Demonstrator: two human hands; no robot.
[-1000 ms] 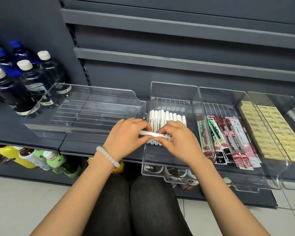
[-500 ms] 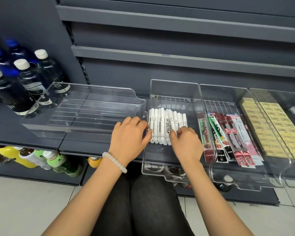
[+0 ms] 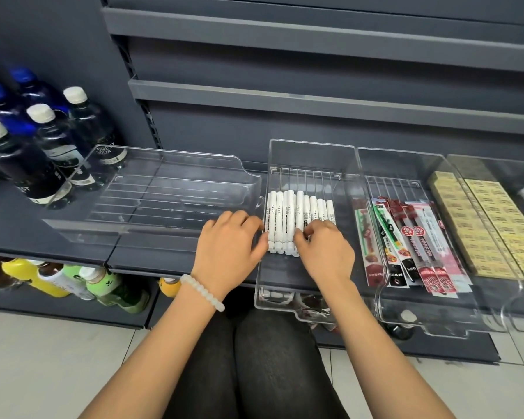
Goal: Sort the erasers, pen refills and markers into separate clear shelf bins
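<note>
Grip status: our right hand [image 3: 325,252] curls its fingertips onto the near ends of the white markers [image 3: 297,222] in the middle clear bin [image 3: 310,152]; our left hand [image 3: 230,243] rests relaxed against the row's left edge. Right of the grip, pen refills [image 3: 406,246] fill the next bin, and erasers [image 3: 478,228] fill the one beyond. We judge sorting nearly complete; only straightening the markers appears left.

Dark water bottles [image 3: 43,152] with white and blue caps stand at the left on the grey shelf [image 3: 9,225]. Yellow and green drink bottles [image 3: 82,282] lie on the shelf below. A white bead bracelet [image 3: 202,291] circles a wrist above black trousers [image 3: 254,367]. Pale floor tiles [image 3: 58,367] lie beneath.
</note>
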